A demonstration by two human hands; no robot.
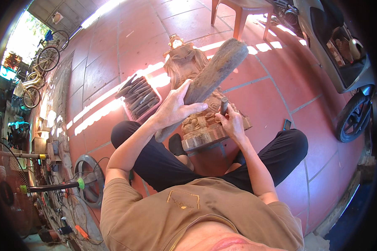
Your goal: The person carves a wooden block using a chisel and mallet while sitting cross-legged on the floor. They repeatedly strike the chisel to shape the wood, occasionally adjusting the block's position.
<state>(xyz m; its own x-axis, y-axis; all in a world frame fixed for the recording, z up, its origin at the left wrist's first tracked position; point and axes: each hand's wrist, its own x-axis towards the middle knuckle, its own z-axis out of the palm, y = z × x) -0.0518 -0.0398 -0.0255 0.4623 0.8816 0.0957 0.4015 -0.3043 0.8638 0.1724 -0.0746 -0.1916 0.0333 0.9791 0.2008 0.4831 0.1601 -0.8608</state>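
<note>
The left hand (pixel 175 107) clasps a wooden club (pixel 217 67) (the right hand (pixel 233 123) pinches a rod (pixel 224 105))

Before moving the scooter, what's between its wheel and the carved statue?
In the head view: red tiles, with a small dark thing, maybe a phone, lying there near your right knee.
</note>
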